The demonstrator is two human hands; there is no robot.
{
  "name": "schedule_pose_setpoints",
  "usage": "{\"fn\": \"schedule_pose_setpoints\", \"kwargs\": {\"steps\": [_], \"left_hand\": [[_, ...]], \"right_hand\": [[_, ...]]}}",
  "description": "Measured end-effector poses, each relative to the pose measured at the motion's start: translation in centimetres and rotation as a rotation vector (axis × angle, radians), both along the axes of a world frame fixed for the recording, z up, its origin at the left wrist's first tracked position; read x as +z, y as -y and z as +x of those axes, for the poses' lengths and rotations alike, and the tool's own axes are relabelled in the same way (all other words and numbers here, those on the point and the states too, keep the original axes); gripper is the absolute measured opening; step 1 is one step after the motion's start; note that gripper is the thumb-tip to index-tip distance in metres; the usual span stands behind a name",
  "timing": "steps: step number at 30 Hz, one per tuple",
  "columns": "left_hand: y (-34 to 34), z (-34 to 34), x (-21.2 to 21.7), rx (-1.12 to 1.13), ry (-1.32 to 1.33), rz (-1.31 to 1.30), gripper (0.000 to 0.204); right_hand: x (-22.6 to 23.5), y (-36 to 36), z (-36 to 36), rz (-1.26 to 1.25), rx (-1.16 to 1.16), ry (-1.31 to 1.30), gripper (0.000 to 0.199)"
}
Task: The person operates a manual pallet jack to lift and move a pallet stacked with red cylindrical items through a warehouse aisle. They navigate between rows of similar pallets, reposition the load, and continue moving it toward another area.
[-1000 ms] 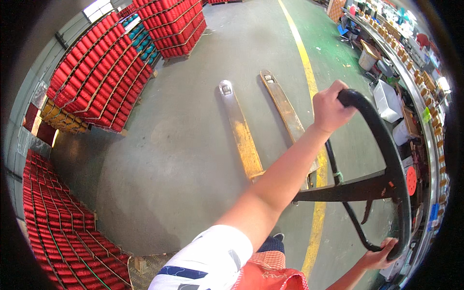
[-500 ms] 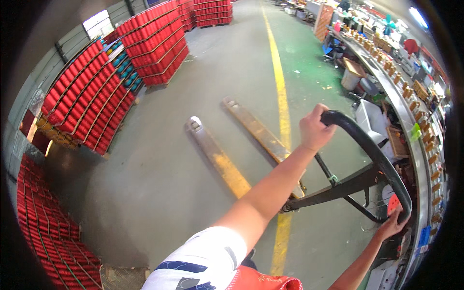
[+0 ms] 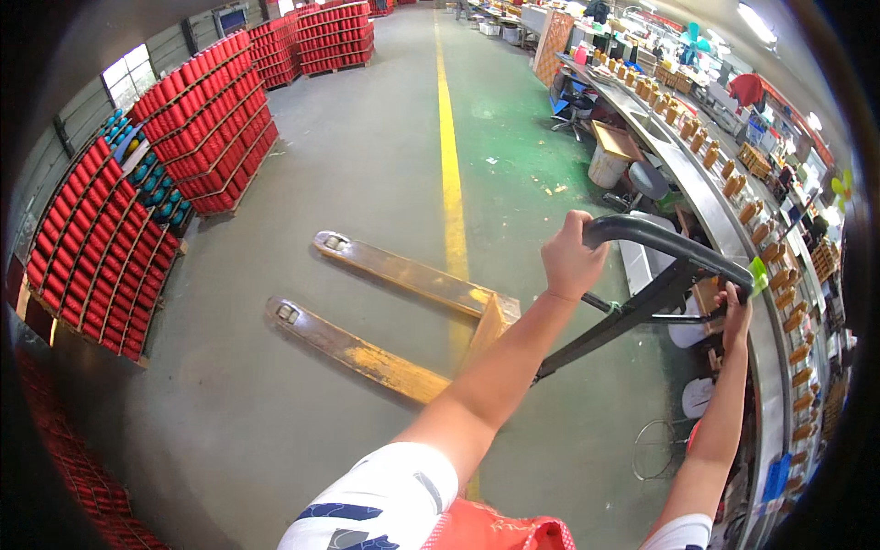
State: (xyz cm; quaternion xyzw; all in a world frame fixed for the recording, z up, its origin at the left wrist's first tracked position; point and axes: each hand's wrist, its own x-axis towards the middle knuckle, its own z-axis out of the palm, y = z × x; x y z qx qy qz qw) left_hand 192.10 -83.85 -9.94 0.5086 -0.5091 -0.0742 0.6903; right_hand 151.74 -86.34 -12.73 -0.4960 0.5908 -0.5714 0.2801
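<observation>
A yellow pallet jack (image 3: 367, 358) with worn, scraped paint stands on the grey floor, its two bare forks pointing to the far left. Its black loop handle (image 3: 667, 233) rises at the right on a dark bar. My left hand (image 3: 575, 258) is closed round the handle's left end. Farther right, my right hand (image 3: 734, 316) grips the handle's right corner, its fingers partly hidden by the bar. My left forearm crosses in front of the jack's base and hides part of it.
Strapped stacks of red cylinders (image 3: 206, 119) stand on pallets at the left, with blue-green round pieces (image 3: 158, 188) between two of them. A yellow floor line (image 3: 449, 174) runs ahead. Along the right goes a long metal-edged bench (image 3: 665, 142) with rows of brown pieces, and a white bin (image 3: 609, 156).
The forks have swung counterclockwise to point more to the left. The handle sits a little left, and my right hand has come higher. Both hands keep their hold.
</observation>
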Motion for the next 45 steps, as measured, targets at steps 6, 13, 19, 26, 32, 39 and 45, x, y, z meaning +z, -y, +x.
{"fn": "schedule_pose_setpoints", "kwargs": {"steps": [6, 13, 19, 26, 32, 39, 45], "left_hand": [[16.6, -1.6, -1.0, 0.016, 0.004, -0.012, 0.036], [34.3, 2.7, -3.3, 0.212, 0.062, -0.094, 0.040], [48.5, 5.6, -2.4, 0.301, 0.061, -0.058, 0.039], [67.8, 12.8, 2.2, 0.525, -0.021, -0.031, 0.038], [82.5, 18.5, 13.9, 0.658, 0.013, -0.018, 0.047], [98.3, 29.1, 29.7, 0.811, -0.105, 0.073, 0.039], [98.2, 34.9, 30.5, 1.238, -0.045, 0.027, 0.039]], "right_hand": [[-3.9, 25.2, -4.7, 0.105, -0.010, -0.029, 0.026], [-5.6, 56.0, 6.6, 0.155, 0.298, -0.023, 0.019], [-8.7, 84.6, 18.0, 0.156, 0.445, -0.021, 0.037], [-5.4, 113.7, 38.7, 0.146, 0.809, 0.122, 0.024], [8.4, 128.4, 63.3, 0.229, 1.171, 0.255, 0.024], [27.4, 131.6, 97.0, 0.083, 1.586, 0.106, 0.026], [28.0, 117.8, 113.9, 0.148, 2.038, 0.259, 0.019]]}}
